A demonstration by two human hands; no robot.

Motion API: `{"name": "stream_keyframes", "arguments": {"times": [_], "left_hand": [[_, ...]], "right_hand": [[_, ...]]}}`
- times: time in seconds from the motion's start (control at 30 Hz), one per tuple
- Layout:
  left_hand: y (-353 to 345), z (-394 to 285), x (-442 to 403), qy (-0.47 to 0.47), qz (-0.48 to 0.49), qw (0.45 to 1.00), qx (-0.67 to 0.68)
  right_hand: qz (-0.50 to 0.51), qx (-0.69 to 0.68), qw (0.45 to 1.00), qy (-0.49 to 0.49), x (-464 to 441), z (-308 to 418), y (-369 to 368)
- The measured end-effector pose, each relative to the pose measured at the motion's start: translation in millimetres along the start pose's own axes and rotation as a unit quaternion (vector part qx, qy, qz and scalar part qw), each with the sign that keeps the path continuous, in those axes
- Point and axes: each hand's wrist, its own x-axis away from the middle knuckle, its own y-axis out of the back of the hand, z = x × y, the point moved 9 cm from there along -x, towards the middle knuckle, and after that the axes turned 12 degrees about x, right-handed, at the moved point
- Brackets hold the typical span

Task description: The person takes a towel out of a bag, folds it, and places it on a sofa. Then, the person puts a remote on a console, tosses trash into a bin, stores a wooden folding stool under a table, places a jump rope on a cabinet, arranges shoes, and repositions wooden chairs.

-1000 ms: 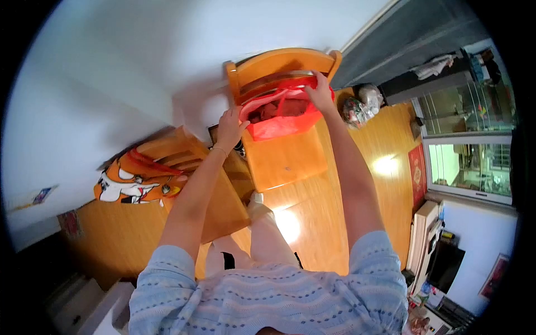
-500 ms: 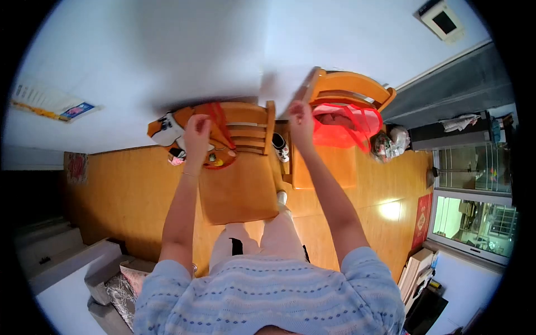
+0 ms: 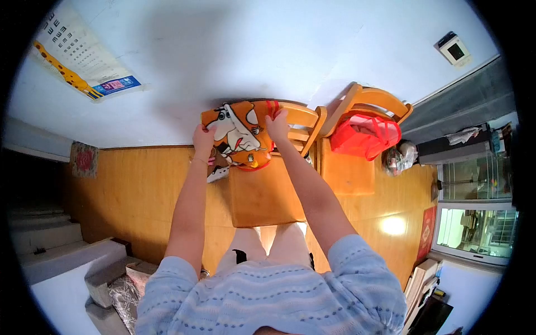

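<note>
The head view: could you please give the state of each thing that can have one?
Printed cloth, spread, picture showing
Left hand, closed on cloth
Right hand, closed on cloth
Red bag, upright, top open
Wall unit, screen dark
Plastic bag, filled; whether tied, cannot tell

A hand could pass low over the flat orange-brown wooden seat (image 3: 262, 195) at mid-frame. Above it, the orange cartoon-printed cloth item (image 3: 240, 131) and slatted wooden chair back (image 3: 304, 118) stand in the way, with the left hand (image 3: 204, 139) and right hand (image 3: 277, 126) crowding the cloth item's sides. Right of centre, the bright red looped-handle bag (image 3: 353, 137) obstructs the second chair's seat (image 3: 349, 174); the pale blue wall (image 3: 251, 50) bounds the top.
</note>
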Motion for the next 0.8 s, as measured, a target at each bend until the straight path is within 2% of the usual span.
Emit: {"name": "stream_keyframes", "arguments": {"times": [0.03, 0.07, 0.1, 0.13, 0.2, 0.23, 0.3, 0.33, 0.37, 0.4, 0.43, 0.47, 0.53, 0.57, 0.63, 0.7, 0.73, 0.77, 0.8], "left_hand": [[2, 1, -1, -0.001, 0.001, 1.0, 0.001], [-3, 8, -2, 0.03, 0.039, 0.997, 0.061], [-7, 10, -1, 0.061, 0.077, 0.988, 0.121], [-5, 7, 0, 0.059, 0.077, 0.988, 0.121], [-11, -3, 7, 0.054, 0.129, 0.97, 0.2], [-10, -7, 9, 0.053, 0.129, 0.97, 0.199], [-25, -10, 22, 0.151, 0.195, 0.868, 0.431], [-19, -24, 29, 0.149, 0.195, 0.87, 0.429], [-16, -42, 37, 0.146, 0.209, 0.848, 0.465], [-14, -53, 42, 0.144, 0.225, 0.823, 0.5], [-17, -50, 41, 0.145, 0.227, 0.824, 0.499], [-15, -59, 36, 0.058, 0.242, 0.832, 0.497], [-9, -73, 34, -0.028, 0.256, 0.832, 0.491], [-11, -73, 34, -0.015, 0.281, 0.825, 0.491], [-7, -84, 44, 0.0, 0.307, 0.817, 0.488], [4, -96, 50, 0.029, 0.285, 0.814, 0.505], [9, -105, 53, 0.038, 0.279, 0.812, 0.511], [5, -105, 58, 0.121, 0.281, 0.768, 0.564], [0, -104, 63, 0.202, 0.279, 0.714, 0.609]], "right_hand": [[0.028, -0.001, 0.999, -0.039, 2, -2, -5], [0.026, -0.002, 0.999, -0.04, 4, 4, -6], [-0.014, 0.003, 0.999, -0.047, 5, 2, -5], [-0.054, 0.008, 0.997, -0.053, 5, 0, -4], [-0.053, -0.014, 0.997, -0.054, 3, -6, -15], [-0.048, -0.035, 0.997, -0.056, 3, -10, -20], [-0.036, -0.081, 0.995, -0.045, -8, -21, -32], [-0.024, -0.125, 0.991, -0.032, -12, -19, -35], [-0.025, -0.127, 0.991, -0.032, -15, -19, -37], [-0.028, -0.194, 0.979, -0.056, -14, -21, -38], [-0.032, -0.26, 0.962, -0.081, -13, -26, -37], [-0.035, -0.261, 0.961, -0.083, -12, -27, -35], [0.101, -0.359, 0.924, -0.078, -9, -19, -54], [0.168, -0.405, 0.896, -0.074, -5, -14, -61], [0.161, -0.428, 0.888, -0.046, 4, -4, -47], [0.146, -0.514, 0.841, -0.086, 10, -2, -36], [0.179, -0.513, 0.833, -0.101, 15, 2, -34], [0.175, -0.512, 0.835, -0.101, 18, 6, -26], [0.159, -0.549, 0.814, -0.102, 20, 8, -22]]}}
